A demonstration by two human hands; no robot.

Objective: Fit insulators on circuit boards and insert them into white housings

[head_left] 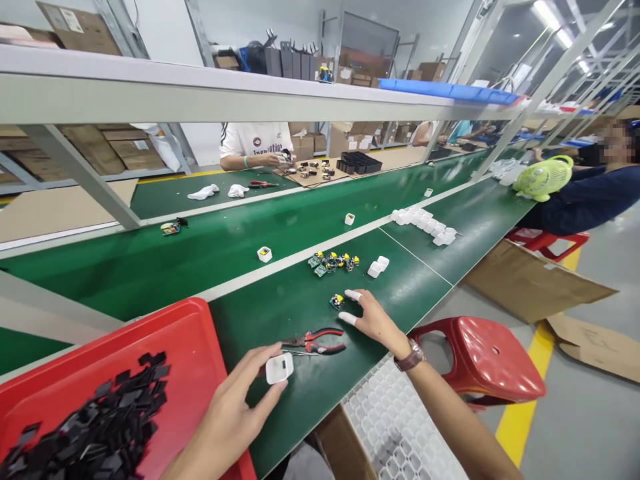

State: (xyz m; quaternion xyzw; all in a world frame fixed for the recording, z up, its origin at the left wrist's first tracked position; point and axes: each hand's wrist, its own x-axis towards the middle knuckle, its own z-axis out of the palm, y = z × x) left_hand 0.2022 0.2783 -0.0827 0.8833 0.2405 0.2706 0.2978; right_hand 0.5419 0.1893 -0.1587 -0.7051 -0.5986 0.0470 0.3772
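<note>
My left hand (250, 393) grips a small white square plastic housing (279, 369) between thumb and fingers, its open side toward me. With white covers on two fingertips, my right hand (373, 321) has its thumb and forefinger apart beside a small circuit board assembly (337, 302) with a yellow part. Whether the fingers touch it I cannot tell. Red-handled pliers (320, 340) lie between my hands, with a thin metal tool alongside. Farther back is a cluster of similar circuit assemblies (333, 262), and right of it are two white housings (379, 267).
A red tray (200, 320) of black pieces stands at left. More white housings (425, 223) form rows at right. Two housings sit on the green belt (300, 230). Below the table edge is a box of white housings (400, 413), near a red stool (493, 357). Co-workers sit opposite and right.
</note>
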